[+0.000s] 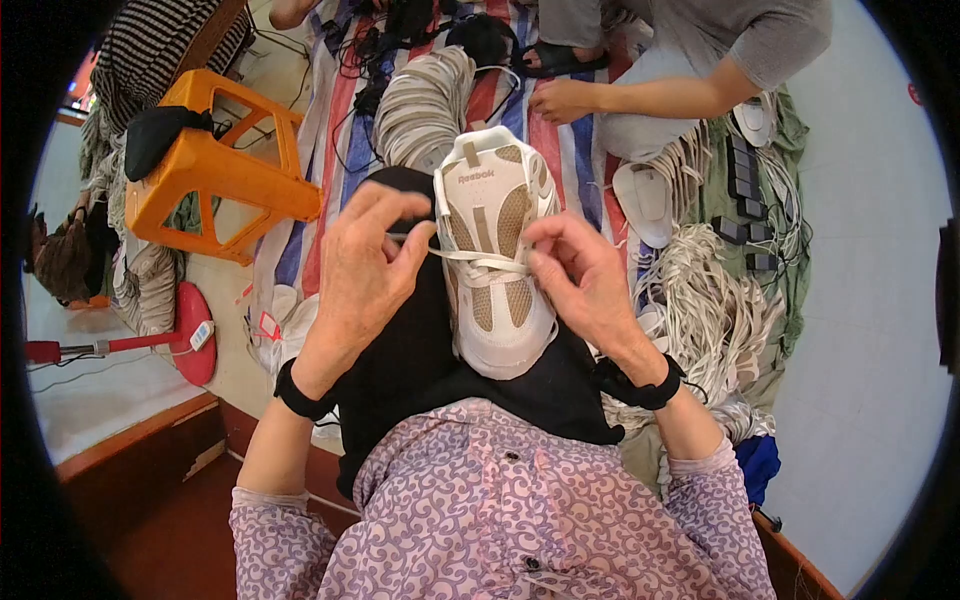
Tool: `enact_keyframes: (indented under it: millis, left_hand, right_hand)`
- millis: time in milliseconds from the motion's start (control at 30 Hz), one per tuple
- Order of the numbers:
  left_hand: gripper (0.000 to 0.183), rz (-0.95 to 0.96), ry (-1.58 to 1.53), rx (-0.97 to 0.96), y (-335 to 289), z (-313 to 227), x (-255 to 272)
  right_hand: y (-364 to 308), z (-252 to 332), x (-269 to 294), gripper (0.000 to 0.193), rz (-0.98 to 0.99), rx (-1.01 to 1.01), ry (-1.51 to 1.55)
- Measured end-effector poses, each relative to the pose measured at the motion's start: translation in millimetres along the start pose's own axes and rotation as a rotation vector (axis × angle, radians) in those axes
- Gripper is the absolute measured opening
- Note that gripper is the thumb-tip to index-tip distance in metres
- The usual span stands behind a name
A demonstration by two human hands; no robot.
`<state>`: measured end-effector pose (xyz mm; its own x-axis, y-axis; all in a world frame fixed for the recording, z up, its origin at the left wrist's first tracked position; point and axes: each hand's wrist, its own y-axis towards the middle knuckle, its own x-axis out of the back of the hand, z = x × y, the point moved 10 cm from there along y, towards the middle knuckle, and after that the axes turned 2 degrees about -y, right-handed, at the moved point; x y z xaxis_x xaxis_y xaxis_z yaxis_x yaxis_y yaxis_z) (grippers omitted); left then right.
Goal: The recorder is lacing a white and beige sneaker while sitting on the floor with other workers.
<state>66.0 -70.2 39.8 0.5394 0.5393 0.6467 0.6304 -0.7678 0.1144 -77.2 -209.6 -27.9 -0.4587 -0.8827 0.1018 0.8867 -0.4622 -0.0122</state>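
On my black-clad lap lies a white and tan mesh shoe upper [507, 308], its rounded toe end pointing toward me. A pale shoelace [478, 259] runs across its middle. At the left edge of the upper, my left hand [362, 262] pinches the lace between thumb and fingers; its fingertips are slightly blurred. My right hand [588, 272] is closed at the opposite edge, its thumb and forefinger gripping the lace near the eyelets. Both wrists wear black bands.
An orange plastic stool [215, 165] stands at left. Beyond my lap, stacked pale shoe parts [425, 105] lie on a striped sheet [590, 190]. Tangled white laces [705, 300] and black adapters [742, 175] lie at right. Another person's hand [563, 101] is at the far right.
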Motion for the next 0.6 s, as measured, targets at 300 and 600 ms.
enact_keyframes:
  millis: [300, 600]
  left_hand:
    - [0.062, 0.03, 0.147, -0.22, 39, -20, -44]
    - [0.059, 0.025, 0.231, -0.184, 37, -15, -61]
  right_hand:
    - [87, 39, 8, 0.02, 0.131, 0.333, -0.482]
    - [73, 36, 4, 0.024, 0.053, 0.272, -0.283]
